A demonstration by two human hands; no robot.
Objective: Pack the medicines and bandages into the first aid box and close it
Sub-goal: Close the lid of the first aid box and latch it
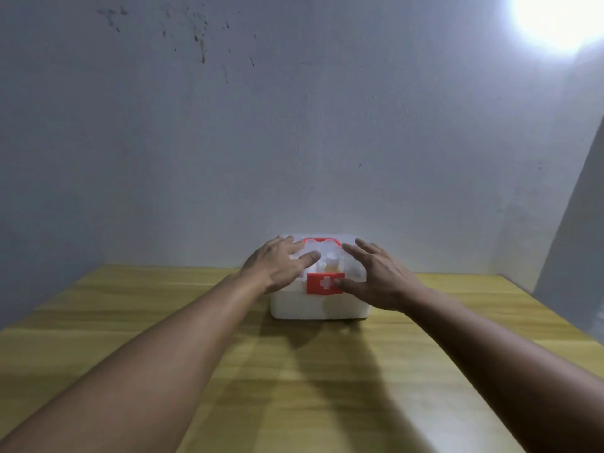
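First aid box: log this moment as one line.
first aid box: lid down, on table | left hand: flat on lid | right hand: thumb at red latch

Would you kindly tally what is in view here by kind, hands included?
Hands: 2, the left hand and the right hand, both spread open on the box
First aid boxes: 1, the white first aid box, lid down
Tables: 1, the wooden table
Total: 4
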